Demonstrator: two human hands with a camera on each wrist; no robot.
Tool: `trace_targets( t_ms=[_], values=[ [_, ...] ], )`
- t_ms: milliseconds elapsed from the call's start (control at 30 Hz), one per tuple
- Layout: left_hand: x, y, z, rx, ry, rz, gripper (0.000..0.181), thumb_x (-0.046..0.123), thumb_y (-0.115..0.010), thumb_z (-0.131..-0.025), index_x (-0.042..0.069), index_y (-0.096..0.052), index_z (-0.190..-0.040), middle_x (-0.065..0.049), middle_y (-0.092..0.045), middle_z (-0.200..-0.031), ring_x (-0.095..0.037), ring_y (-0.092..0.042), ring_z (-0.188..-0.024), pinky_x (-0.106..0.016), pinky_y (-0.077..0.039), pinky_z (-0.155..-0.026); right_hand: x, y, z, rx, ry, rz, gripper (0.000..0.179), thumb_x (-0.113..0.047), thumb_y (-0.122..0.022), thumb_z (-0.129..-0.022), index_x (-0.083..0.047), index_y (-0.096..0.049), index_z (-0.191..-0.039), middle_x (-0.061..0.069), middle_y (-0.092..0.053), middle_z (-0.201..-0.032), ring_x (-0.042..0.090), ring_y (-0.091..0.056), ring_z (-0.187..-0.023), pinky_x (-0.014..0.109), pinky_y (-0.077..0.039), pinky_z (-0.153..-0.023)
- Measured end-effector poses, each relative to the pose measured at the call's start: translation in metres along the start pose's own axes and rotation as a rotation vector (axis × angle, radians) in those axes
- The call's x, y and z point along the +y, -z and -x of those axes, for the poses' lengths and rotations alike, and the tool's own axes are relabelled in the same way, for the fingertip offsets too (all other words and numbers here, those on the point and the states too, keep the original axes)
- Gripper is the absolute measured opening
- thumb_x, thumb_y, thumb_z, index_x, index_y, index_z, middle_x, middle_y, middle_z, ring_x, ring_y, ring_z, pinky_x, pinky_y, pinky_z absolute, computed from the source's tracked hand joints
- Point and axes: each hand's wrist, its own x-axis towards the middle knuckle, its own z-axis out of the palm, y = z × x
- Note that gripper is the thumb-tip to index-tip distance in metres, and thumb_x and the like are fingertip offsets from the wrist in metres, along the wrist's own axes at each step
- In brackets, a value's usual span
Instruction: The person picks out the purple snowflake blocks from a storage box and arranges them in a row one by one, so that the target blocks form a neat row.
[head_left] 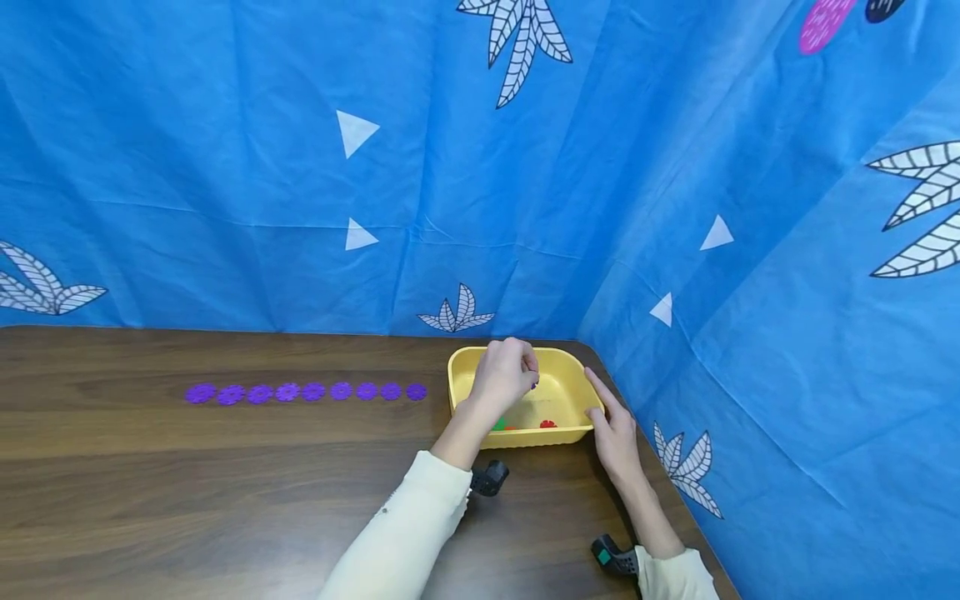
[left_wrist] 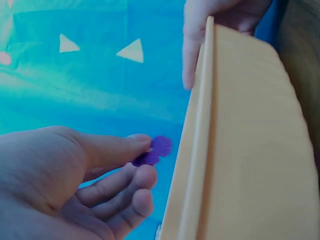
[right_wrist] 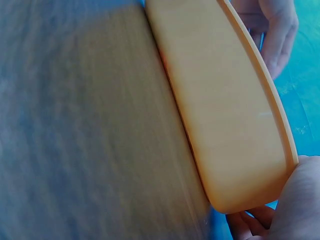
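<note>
My left hand (head_left: 501,375) is over the yellow plastic bin (head_left: 525,438) and pinches a purple snowflake disc (left_wrist: 161,145) between thumb and fingertips. In the left wrist view this notched disc is above the bin's rim level, apart from its wall. At the bin's right end, my right hand (head_left: 617,437) grips the rim, the thumb on the inner side and fingers along the outside. Inside the bin lie a red disc (head_left: 548,424) and a green piece (head_left: 498,424), with a bit of orange beside it. The left forearm hides part of the bin.
A row of several purple snowflake discs (head_left: 312,392) lies left of the bin on the brown wooden table (head_left: 187,500). Blue patterned cloth (head_left: 300,167) hangs behind the table and along its right edge, close to the bin and right hand.
</note>
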Motion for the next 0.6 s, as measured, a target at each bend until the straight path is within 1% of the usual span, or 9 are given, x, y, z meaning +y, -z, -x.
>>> trace_targets(
  t_ms=[67, 133, 200, 233, 333, 400, 500, 600],
  values=[
    [-0.003, 0.010, 0.001, 0.015, 0.012, 0.053, 0.016, 0.005, -0.081, -0.090, 0.011, -0.074, -0.077, 0.001, -0.071, -0.070, -0.013, -0.063, -0.069, -0.025, -0.049, -0.062, 0.000, 0.000, 0.000, 0.001, 0.002, -0.005, 0.060, 0.003, -0.049, -0.103, -0.021, -0.050, -0.158, 0.009, -0.053, -0.159, 0.030, -0.056, -0.137, 0.000, -0.036, -0.096],
    [-0.007, 0.020, 0.003, 0.040, 0.020, 0.078, 0.014, 0.005, -0.082, -0.090, 0.010, -0.075, -0.078, 0.001, -0.071, -0.070, -0.013, -0.063, -0.070, -0.027, -0.050, -0.064, 0.000, 0.001, -0.001, -0.002, -0.004, -0.005, 0.060, 0.002, -0.049, -0.104, -0.022, -0.050, -0.158, 0.008, -0.053, -0.159, 0.028, -0.055, -0.140, 0.000, -0.036, -0.098],
    [-0.013, 0.031, 0.004, 0.054, 0.026, 0.103, 0.013, 0.005, -0.083, -0.089, 0.009, -0.076, -0.079, -0.001, -0.073, -0.071, -0.014, -0.065, -0.071, -0.029, -0.052, -0.068, 0.000, 0.000, -0.001, 0.002, -0.011, -0.001, 0.060, 0.001, -0.049, -0.104, -0.024, -0.050, -0.158, 0.007, -0.054, -0.158, 0.026, -0.056, -0.137, 0.000, -0.037, -0.096],
    [-0.017, 0.036, 0.004, 0.060, 0.033, 0.110, 0.012, 0.006, -0.083, -0.089, 0.009, -0.077, -0.079, -0.001, -0.073, -0.071, -0.015, -0.065, -0.072, -0.029, -0.052, -0.069, 0.000, 0.000, -0.001, 0.003, -0.015, 0.002, 0.060, 0.001, -0.049, -0.104, -0.024, -0.050, -0.158, 0.006, -0.054, -0.158, 0.024, -0.055, -0.139, 0.000, -0.036, -0.097],
    [-0.032, 0.053, 0.005, 0.089, 0.046, 0.125, 0.011, 0.006, -0.083, -0.089, 0.008, -0.078, -0.080, -0.003, -0.074, -0.071, -0.017, -0.066, -0.073, -0.031, -0.051, -0.071, 0.000, 0.000, 0.000, 0.003, -0.014, 0.005, 0.060, 0.001, -0.048, -0.104, -0.024, -0.050, -0.158, 0.007, -0.054, -0.158, 0.025, -0.056, -0.136, 0.001, -0.036, -0.096],
    [-0.044, 0.064, 0.006, 0.111, 0.066, 0.131, 0.011, 0.007, -0.083, -0.089, 0.008, -0.078, -0.080, -0.003, -0.074, -0.072, -0.017, -0.067, -0.073, -0.030, -0.051, -0.070, 0.000, 0.000, 0.000, -0.002, -0.008, 0.005, 0.060, 0.001, -0.047, -0.104, -0.023, -0.049, -0.158, 0.008, -0.053, -0.159, 0.027, -0.056, -0.132, 0.003, -0.036, -0.094],
    [-0.061, 0.083, 0.009, 0.148, 0.097, 0.121, 0.009, 0.008, -0.083, -0.090, 0.008, -0.079, -0.082, -0.005, -0.075, -0.074, -0.018, -0.068, -0.071, -0.030, -0.052, -0.067, -0.001, 0.001, 0.000, -0.002, -0.009, 0.006, 0.059, 0.000, -0.047, -0.105, -0.024, -0.050, -0.158, 0.008, -0.052, -0.159, 0.026, -0.055, -0.137, 0.000, -0.035, -0.097],
    [-0.076, 0.105, 0.014, 0.166, 0.132, 0.111, 0.006, 0.009, -0.083, -0.090, 0.008, -0.080, -0.085, -0.006, -0.076, -0.076, -0.017, -0.069, -0.068, -0.030, -0.053, -0.066, 0.000, 0.001, 0.000, -0.003, -0.015, 0.012, 0.058, -0.001, -0.047, -0.105, -0.025, -0.049, -0.159, 0.007, -0.052, -0.160, 0.026, -0.053, -0.142, -0.001, -0.034, -0.100]
  ],
)
